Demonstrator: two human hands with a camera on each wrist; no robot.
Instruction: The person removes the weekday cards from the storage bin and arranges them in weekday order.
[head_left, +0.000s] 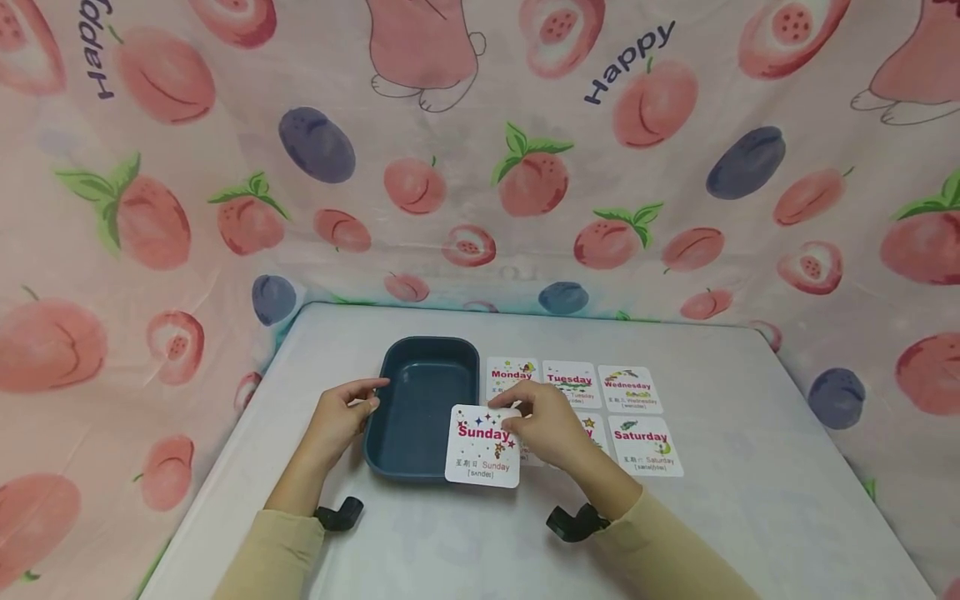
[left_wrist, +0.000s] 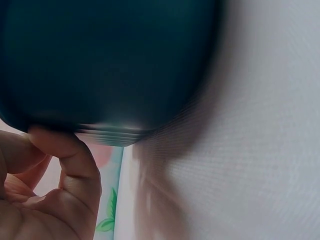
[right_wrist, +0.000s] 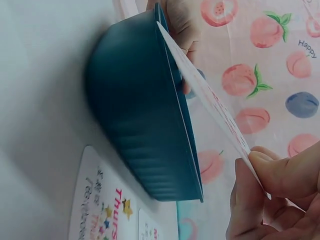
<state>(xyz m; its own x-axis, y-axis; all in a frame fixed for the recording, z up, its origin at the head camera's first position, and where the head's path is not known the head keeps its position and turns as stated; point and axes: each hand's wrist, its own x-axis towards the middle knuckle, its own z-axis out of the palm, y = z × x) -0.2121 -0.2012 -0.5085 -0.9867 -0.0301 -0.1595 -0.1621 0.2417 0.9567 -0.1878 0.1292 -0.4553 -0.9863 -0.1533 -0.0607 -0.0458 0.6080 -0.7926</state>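
Observation:
A white square card printed "Sunday" (head_left: 482, 458) is pinched at its right edge between the thumb and fingers of my right hand (head_left: 551, 425). The card overlaps the front right corner of a dark blue rectangular tray (head_left: 423, 400). Seen in the right wrist view, the card (right_wrist: 210, 102) slants above the tray's rim (right_wrist: 182, 125). My left hand (head_left: 339, 423) holds the tray's left rim between thumb and index finger. From the left wrist, the tray's wall (left_wrist: 110, 65) fills the upper part, with the fingers (left_wrist: 70, 155) at its edge.
To the tray's right lie day cards in two rows: Monday (head_left: 512, 367), Tuesday (head_left: 568, 377) and Wednesday (head_left: 628, 387) behind, Saturday (head_left: 643, 446) in front. My right hand partly covers others, including Thursday (right_wrist: 105, 200). A fruit-print cloth (head_left: 465, 208) surrounds the white table (head_left: 750, 500).

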